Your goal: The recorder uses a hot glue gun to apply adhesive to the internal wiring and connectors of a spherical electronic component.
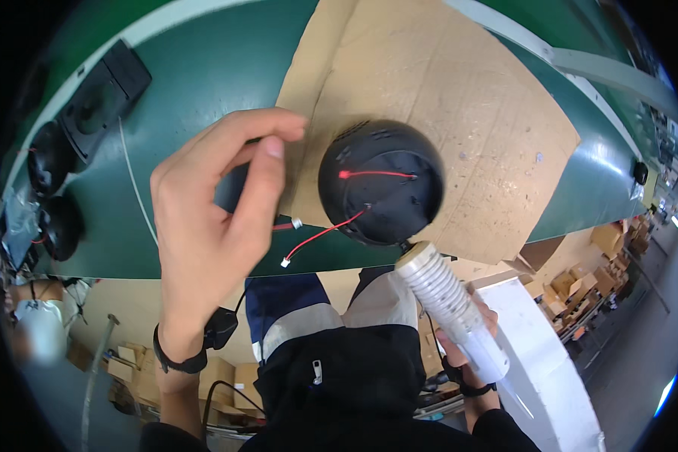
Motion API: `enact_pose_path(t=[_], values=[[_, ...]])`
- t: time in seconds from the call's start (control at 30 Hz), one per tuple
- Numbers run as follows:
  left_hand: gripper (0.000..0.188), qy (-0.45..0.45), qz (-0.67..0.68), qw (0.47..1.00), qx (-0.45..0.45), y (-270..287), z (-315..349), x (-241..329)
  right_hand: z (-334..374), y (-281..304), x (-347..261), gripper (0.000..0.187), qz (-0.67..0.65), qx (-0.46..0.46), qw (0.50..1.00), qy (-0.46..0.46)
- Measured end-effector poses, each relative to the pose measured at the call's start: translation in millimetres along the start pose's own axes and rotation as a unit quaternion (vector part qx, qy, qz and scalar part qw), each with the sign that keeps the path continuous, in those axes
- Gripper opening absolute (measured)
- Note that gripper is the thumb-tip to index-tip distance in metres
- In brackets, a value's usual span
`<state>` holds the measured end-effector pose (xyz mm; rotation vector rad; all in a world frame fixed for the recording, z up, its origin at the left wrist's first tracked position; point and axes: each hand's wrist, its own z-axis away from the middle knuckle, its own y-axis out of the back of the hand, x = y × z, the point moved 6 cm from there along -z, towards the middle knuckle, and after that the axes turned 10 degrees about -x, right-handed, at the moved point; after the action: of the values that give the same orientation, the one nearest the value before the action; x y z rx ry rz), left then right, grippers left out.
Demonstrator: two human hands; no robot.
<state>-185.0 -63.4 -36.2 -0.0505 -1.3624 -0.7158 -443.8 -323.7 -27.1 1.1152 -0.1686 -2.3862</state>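
Observation:
A black ball-shaped housing (pixel 382 197) rests on a cardboard sheet, two short red wires (pixel 320 235) on its upper face; one ends in a white plug beyond its rim. My right hand (pixel 471 331), partly hidden, grips a hot glue gun (pixel 441 290) with a ribbed silvery barrel and a clear stick at its rear. The dark nozzle is at the housing's near edge; contact is unclear. My left hand (pixel 218 196) hovers left of the housing, thumb and forefinger apart. Below it, a dark rounded part (pixel 231 185) is mostly covered; another white plug (pixel 296 224) shows beside the thumb.
The cardboard sheet (pixel 497 166) covers part of a green tabletop (pixel 203 75). At the far left stand a black speaker-like box (pixel 98 102) and black rounded housings (pixel 60 228). A white box-like surface (pixel 539 354) is at lower right, cartons (pixel 576 286) beyond it.

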Motion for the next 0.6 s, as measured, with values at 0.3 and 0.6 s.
enact_pose_path(t=[0.3,0.6], values=[[0.096,-0.063,-0.181,0.913,-0.360,-39.2,-18.5,44.2,-11.2,-6.6,57.8,0.023,-0.186,0.059,0.972,0.133],[0.122,-0.066,-0.405,0.877,-0.249,-112.8,-6.4,55.6,-7.6,53.5,151.6,0.022,-0.685,0.296,0.655,0.117]])
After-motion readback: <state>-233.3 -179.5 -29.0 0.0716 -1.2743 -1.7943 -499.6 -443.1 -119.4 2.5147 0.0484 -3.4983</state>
